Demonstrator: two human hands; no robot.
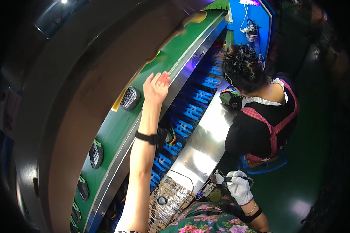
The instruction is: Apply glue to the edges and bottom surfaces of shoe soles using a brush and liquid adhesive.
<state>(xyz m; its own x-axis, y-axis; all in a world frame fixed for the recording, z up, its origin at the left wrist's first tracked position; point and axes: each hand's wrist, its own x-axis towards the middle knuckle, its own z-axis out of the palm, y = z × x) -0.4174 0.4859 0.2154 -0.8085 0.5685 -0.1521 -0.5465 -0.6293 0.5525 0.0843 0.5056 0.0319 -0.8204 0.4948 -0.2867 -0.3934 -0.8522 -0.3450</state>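
Note:
My bare left hand point(156, 88) is stretched over the green conveyor belt point(118, 116), fingers spread and holding nothing. Just left of it on the belt lies a dark shoe piece point(130, 98) with a streaked grey surface. Another dark shoe piece with a green edge point(96, 154) rests nearer to me. In a white knit glove, my right hand point(239, 188) is closed round a dark-handled brush point(234, 179), low in the view. Its head points left, above an olive-coloured round container point(215, 195) beside the bench end.
Across the metal bench point(198, 149) a co-worker point(266, 112) bends over a dark shoe point(231, 98). Blue slatted rack parts point(182, 128) run between belt and bench. A large brown curved housing point(81, 97) overhangs the belt's left side. Worn, film-covered board point(173, 196) lies before me.

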